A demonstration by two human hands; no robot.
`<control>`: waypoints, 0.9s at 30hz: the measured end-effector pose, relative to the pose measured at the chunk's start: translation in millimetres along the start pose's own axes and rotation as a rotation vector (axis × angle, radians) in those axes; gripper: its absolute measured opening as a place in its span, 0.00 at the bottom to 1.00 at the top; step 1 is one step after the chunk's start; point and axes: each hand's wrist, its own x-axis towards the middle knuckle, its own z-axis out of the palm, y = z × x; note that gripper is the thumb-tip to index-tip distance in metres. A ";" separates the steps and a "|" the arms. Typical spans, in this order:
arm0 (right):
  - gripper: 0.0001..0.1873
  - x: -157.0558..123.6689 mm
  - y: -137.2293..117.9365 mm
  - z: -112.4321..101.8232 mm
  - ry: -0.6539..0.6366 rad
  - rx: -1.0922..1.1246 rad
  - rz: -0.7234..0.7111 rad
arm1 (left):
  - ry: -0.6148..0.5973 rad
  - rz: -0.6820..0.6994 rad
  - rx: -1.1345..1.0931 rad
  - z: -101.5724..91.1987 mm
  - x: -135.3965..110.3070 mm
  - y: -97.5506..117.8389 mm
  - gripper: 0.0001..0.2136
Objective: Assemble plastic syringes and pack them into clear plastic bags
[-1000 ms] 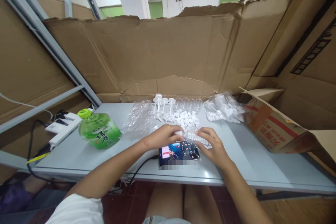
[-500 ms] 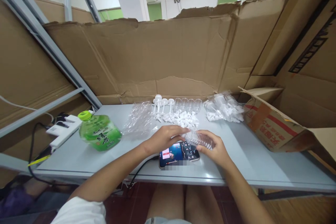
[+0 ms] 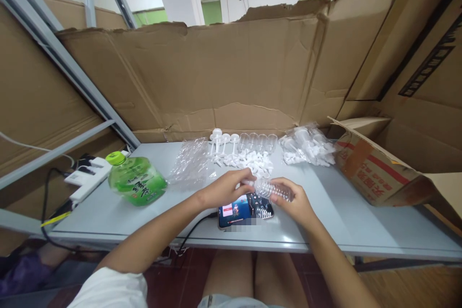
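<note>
A clear ribbed plastic bottle (image 3: pixel 267 188) lies nearly level above the phone (image 3: pixel 238 211). My right hand (image 3: pixel 294 202) is wrapped around its base end. At the bottle's neck end, the fingers of my left hand (image 3: pixel 231 186) are closed in a pinch; whether a small cap sits between them is hidden. Just beyond my hands lies a heap of small white plastic parts (image 3: pixel 258 162). Behind the heap stand several white disc-topped stems (image 3: pixel 225 140) and a row of clear ribbed pieces (image 3: pixel 258 141).
On the left are a green drink bottle (image 3: pixel 137 179), a power strip (image 3: pixel 88 180) and a crumpled clear bag (image 3: pixel 191 163). A bag of white parts (image 3: pixel 306 147) and an open cardboard box (image 3: pixel 378 168) sit to the right. Cardboard walls (image 3: pixel 224 72) enclose the table.
My left fingers have curled more tightly at the bottle's neck end. The bottle has turned slightly in my hands, and the phone screen shows more of its picture.
</note>
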 end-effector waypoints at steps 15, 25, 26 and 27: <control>0.17 1.5 -1.4 0.8 0.006 0.076 0.075 | 0.027 -0.130 -0.295 6.2 5.6 -3.3 0.10; 0.20 1.1 3.2 -2.6 0.019 0.084 -0.026 | 0.031 -0.001 -0.216 1.6 2.2 -2.6 0.13; 0.21 1.5 4.1 -1.7 0.044 0.039 -0.062 | 0.026 -0.057 -0.346 3.9 3.8 -3.1 0.14; 0.22 2.0 4.8 -0.8 0.057 -0.003 -0.087 | 0.011 -0.102 -0.454 6.2 5.5 -3.5 0.14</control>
